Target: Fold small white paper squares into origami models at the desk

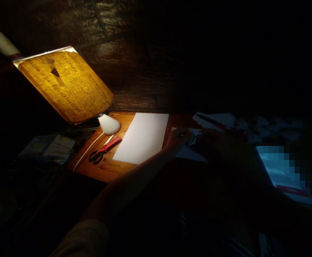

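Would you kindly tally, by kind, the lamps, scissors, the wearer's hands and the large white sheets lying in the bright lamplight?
Lamp: 1
Scissors: 1 pair
Hands: 2, the left hand and the dim right hand
Large white sheet: 1
Total: 5

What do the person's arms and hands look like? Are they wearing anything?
The left hand and the right hand are both bare. The left forearm is bare too, long and slim, with a light, tan-looking sleeve behind it near the bottom edge. The right arm is so dark that I can't tell whether a sleeve covers it.
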Tool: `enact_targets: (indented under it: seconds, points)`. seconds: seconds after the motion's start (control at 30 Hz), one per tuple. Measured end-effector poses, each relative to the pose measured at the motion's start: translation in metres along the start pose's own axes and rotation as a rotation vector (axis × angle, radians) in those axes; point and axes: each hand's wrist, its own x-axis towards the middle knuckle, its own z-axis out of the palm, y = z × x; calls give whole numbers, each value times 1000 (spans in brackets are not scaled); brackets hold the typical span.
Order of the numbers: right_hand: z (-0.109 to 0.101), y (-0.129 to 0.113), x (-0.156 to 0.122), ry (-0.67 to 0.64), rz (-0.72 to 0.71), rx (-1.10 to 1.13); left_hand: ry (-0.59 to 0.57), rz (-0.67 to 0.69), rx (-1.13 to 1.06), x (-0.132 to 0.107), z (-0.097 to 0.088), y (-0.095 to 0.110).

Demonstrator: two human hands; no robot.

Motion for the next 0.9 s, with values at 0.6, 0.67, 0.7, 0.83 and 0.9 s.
enact_targets:
  seconds: [0.6,0.67,0.7,0.83,0.9]
  points:
    - [16,15,7,-94,-21,348,37,22,-16,2,-8,3]
    - [17,17,7,-93,-24,414,64,1,-4,1,-8,5]
    - [18,18,8,-94,-29,430,70,-2,2,1,-8,6]
    - [21,21,10,-91,-22,426,61,22,47,-1,-7,14]
    - [23,22,12,-74,-6,421,66,20,67,-2,-6,17]
